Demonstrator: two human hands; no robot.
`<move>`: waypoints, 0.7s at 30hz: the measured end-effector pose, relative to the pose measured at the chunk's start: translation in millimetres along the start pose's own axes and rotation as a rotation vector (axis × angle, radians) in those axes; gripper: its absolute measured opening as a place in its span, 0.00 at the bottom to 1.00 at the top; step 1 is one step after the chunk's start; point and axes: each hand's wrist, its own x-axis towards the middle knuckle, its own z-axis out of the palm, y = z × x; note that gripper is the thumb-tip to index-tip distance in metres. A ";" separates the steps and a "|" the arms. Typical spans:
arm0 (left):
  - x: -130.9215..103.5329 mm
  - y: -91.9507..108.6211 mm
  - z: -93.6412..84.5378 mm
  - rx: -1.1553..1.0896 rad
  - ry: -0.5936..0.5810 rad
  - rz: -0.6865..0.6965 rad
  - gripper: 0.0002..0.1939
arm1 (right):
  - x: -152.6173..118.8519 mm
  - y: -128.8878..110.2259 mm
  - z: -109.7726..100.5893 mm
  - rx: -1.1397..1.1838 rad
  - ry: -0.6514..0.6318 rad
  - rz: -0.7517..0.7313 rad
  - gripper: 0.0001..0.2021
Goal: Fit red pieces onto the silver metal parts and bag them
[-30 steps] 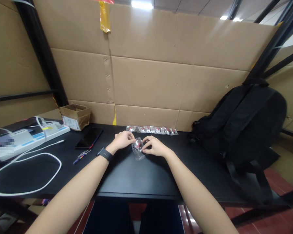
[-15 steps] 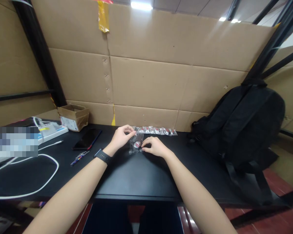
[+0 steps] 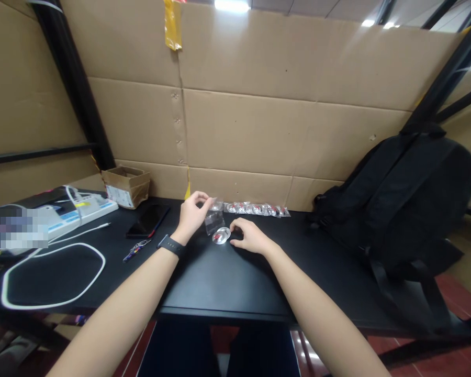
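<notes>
In the head view my left hand pinches the top of a small clear plastic bag between thumb and fingertips. The bag hangs down toward the black table, looking flat. Just below its lower end lie shiny round silver discs with a red mark, seemingly two overlapping. My right hand is right beside the discs, thumb and forefinger curved and apart near their right edge. Whether the fingertips touch the discs I cannot tell. Behind both hands is a row of silver-and-red items in clear bags.
A black backpack stands at the right. To the left are a phone, a keychain, a small cardboard box, a power strip and a looped white cable. A cardboard wall closes the back.
The silver discs, earlier inside the clear bag, are now outside it on or just above the table. My left hand has lifted the bag slightly up and left. The view has shifted a little.
</notes>
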 end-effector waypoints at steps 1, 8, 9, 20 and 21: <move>3.5 -4.4 -5.0 0.079 0.045 -0.023 0.13 | 0.9 -1.7 2.4 -0.011 -0.001 -0.021 0.19; 17.5 -47.9 -28.9 0.672 0.007 -0.176 0.16 | 6.8 -10.8 16.7 -0.127 -0.110 -0.049 0.16; 16.2 -51.8 -28.8 0.730 -0.032 -0.187 0.17 | 7.2 -11.5 16.5 -0.132 -0.112 -0.052 0.15; 15.4 -46.1 -32.3 0.935 -0.626 -0.125 0.20 | 2.0 -5.5 -0.1 -0.163 -0.091 0.072 0.10; 14.7 -48.3 -30.5 0.932 -0.639 -0.140 0.22 | 1.8 -5.5 0.0 -0.157 -0.090 0.079 0.11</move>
